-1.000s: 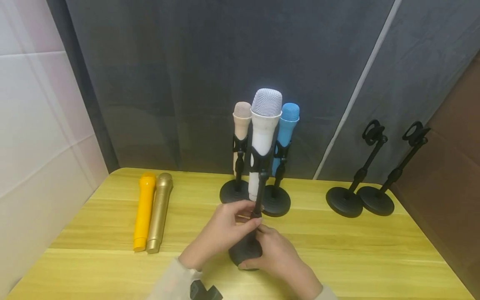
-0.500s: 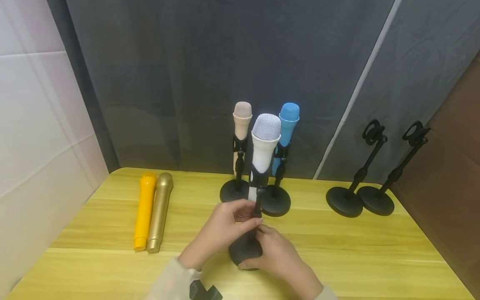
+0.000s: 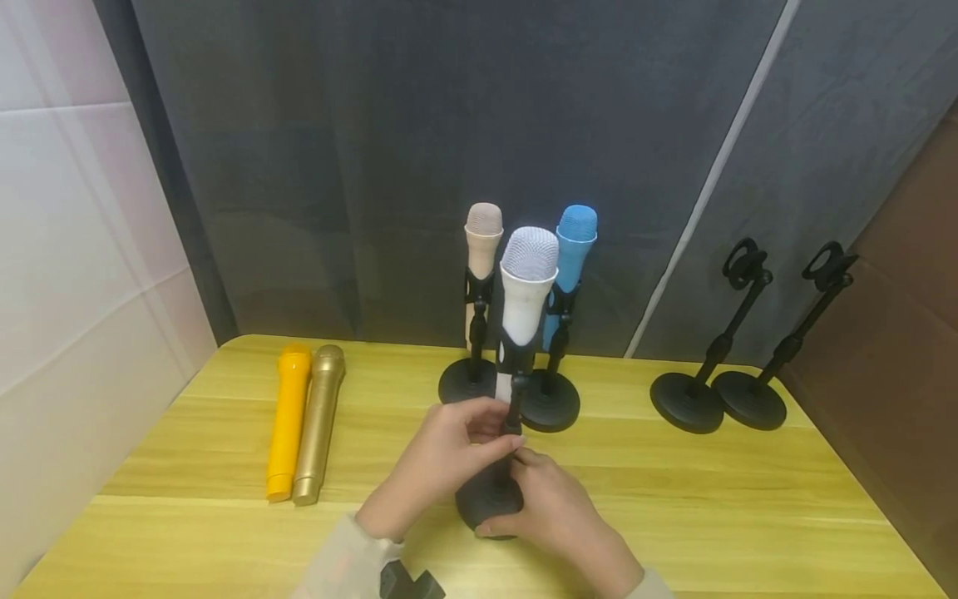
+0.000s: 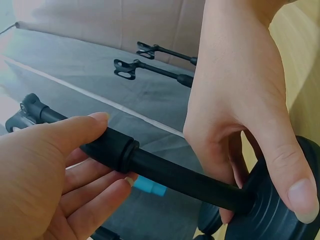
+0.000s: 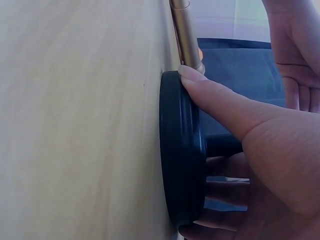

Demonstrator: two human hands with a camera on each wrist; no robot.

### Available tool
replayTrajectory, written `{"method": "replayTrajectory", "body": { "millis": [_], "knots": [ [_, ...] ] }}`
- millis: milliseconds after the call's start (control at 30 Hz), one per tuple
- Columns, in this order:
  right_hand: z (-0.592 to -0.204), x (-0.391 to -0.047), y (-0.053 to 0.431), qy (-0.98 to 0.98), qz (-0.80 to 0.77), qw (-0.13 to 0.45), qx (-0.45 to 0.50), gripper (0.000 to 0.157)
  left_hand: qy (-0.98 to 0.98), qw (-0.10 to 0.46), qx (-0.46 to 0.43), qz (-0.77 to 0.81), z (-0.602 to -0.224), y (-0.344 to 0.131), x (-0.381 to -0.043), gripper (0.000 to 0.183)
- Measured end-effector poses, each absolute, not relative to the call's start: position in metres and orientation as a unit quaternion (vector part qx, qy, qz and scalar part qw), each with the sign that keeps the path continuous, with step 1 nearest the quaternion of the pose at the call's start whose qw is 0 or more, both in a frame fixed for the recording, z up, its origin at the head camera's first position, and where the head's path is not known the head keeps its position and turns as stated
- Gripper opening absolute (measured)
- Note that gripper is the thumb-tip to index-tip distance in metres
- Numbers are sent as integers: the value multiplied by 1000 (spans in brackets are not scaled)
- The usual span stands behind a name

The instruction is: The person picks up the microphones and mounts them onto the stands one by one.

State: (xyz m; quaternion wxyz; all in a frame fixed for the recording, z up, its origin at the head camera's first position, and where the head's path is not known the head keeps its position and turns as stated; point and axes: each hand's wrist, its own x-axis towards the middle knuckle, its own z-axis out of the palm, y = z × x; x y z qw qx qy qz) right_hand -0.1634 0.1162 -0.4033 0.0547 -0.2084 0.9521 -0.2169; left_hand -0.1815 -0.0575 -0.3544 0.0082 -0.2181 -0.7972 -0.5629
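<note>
A white microphone (image 3: pixel 524 304) stands upright in the clip of a black desk microphone stand (image 3: pixel 486 502), near the middle of the table. My left hand (image 3: pixel 445 453) holds the stand's pole, thumb on top and fingers beneath the thick collar (image 4: pixel 112 150) in the left wrist view. Lower down, my right hand (image 3: pixel 557 506) grips the round base (image 5: pixel 177 150), its thumb over the rim and its fingers around the far side. The base sits at the tabletop in the right wrist view. My hands partly hide the pole in the head view.
Behind stand a beige microphone (image 3: pixel 483 241) and a blue microphone (image 3: pixel 575 249), each in a black stand. Two stands without microphones (image 3: pixel 687 403) (image 3: pixel 751 401) are at the back right. A yellow microphone (image 3: pixel 288 424) and a gold microphone (image 3: pixel 319 424) lie on the left of the table (image 3: pixel 187 541).
The white microphone and its clip dropped lower between the first and second head frames, as the pole shortened. Since then they are nearly still. Both hands have kept their places on the stand.
</note>
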Motion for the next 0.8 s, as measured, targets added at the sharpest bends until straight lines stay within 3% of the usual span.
{"method": "replayTrajectory", "body": {
  "millis": [800],
  "knots": [
    [-406,-162,115,957,-196,31,-210,90,-842,98,-175,-500,-352,-50,-175,24]
  ]
}}
